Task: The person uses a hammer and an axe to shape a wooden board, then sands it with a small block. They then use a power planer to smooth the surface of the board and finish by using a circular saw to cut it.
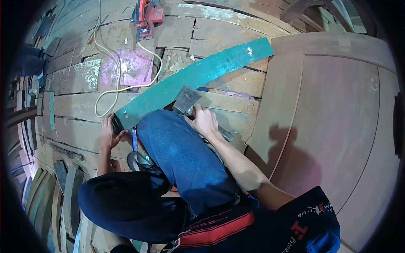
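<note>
A long green-painted board (pixel 198 71) slants across the plank floor, its near end by my left knee. My left hand (pixel 110 134) grips that near end, fingers over the outer edge and thumb on the inner side. In my right hand (pixel 205 122) is a mallet with a dark, blocky head (pixel 186 100), held close below the head, its handle reaching back toward the lower right. The mallet head overlaps the board's lower edge in this view, just above my bent knee in blue jeans (pixel 181 147).
A red power tool (pixel 147 19) lies at the top, its pale cord (pixel 119 67) looping down toward the board. A large panelled wooden door (pixel 333 105) lies on the right. Wood offcuts (pixel 71 198) are piled at lower left. The plank floor has gaps.
</note>
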